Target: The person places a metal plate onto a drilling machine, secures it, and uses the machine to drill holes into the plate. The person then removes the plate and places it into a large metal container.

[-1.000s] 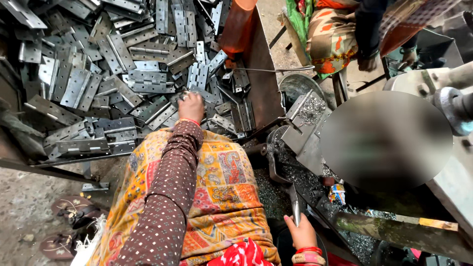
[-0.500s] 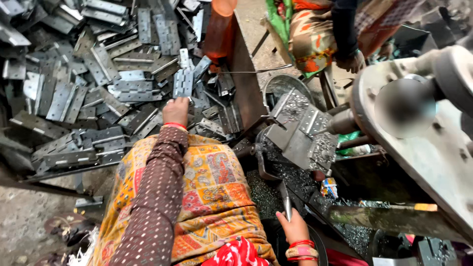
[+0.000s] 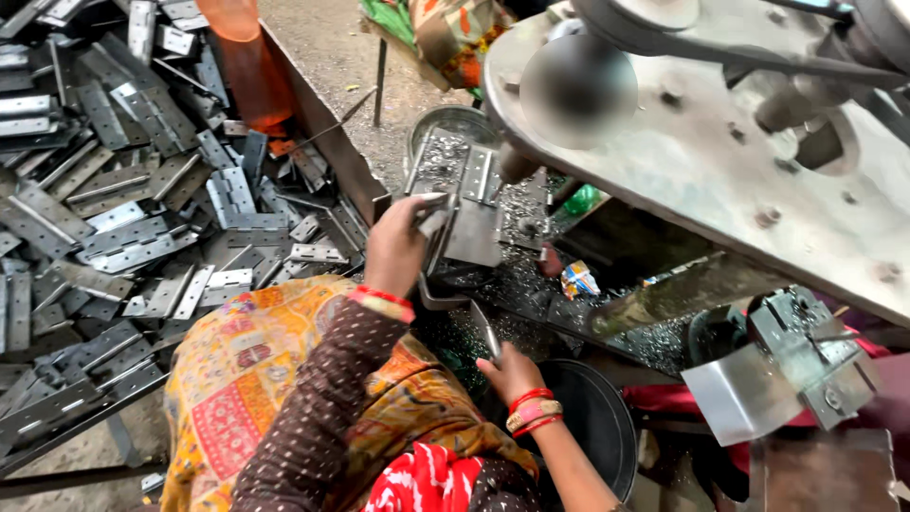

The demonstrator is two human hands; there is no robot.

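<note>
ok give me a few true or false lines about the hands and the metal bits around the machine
1. The left hand holds a metal hinge up at the fixture plate. True.
2. The right hand is empty and lies flat on the lap. False: it grips a thin metal rod beside the dark round tub.
3. A heap of flat metal hinges lies to the left of the person. True.
4. The orange cone lies tipped over on the machine's metal plate. False: it stands among the hinges by the trough wall.
5. Metal shavings cover the area around the fixture. True.
</note>
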